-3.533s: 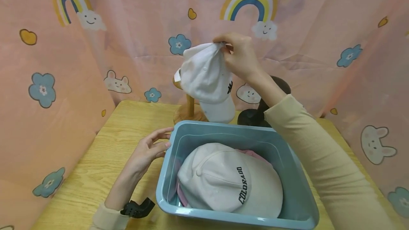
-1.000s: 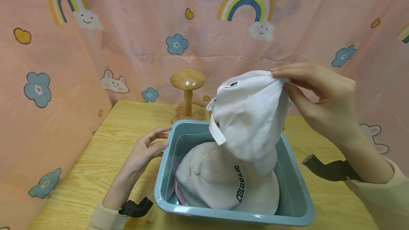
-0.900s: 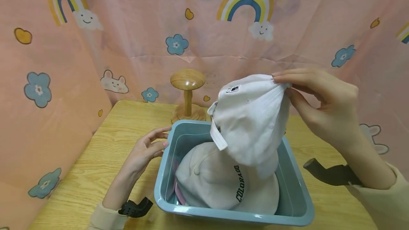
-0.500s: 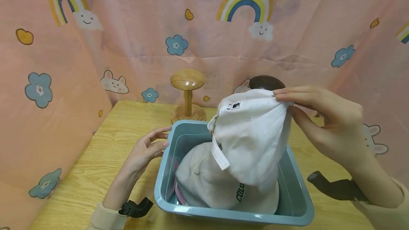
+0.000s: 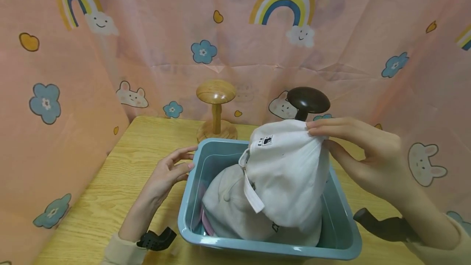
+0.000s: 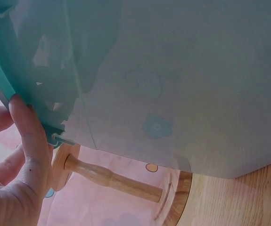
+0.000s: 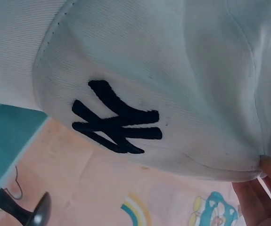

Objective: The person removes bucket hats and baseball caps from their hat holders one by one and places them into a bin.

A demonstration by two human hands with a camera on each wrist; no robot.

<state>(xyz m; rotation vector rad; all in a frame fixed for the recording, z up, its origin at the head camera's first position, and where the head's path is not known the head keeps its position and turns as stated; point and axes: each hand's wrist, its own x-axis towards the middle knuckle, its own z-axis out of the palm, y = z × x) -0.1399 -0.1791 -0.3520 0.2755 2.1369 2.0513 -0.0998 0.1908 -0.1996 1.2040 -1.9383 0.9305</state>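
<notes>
My right hand (image 5: 368,154) pinches the crown of a white baseball cap (image 5: 290,171), which hangs tilted over the blue plastic basin (image 5: 270,250). Dark embroidered letters (image 7: 119,122) mark its front in the right wrist view; its back strap dangles toward the left. Under it in the basin lies a cream cap (image 5: 232,207), its dark lettering mostly covered. A pink edge (image 5: 207,223) shows beneath that cap. My left hand (image 5: 171,171) touches the basin's left rim; in the left wrist view its fingers (image 6: 27,127) lie against the rim, uncurled.
A light wooden hat stand (image 5: 216,93) stands on the table (image 5: 147,150) behind the basin. To its right is a dark brown stand (image 5: 308,100), its lower part hidden by the white cap. A patterned pink curtain (image 5: 165,23) surrounds the table.
My right hand has brought the white cap from the light wooden stand to over the basin, then lowered it toward the cream cap. My left hand stays at the rim.
</notes>
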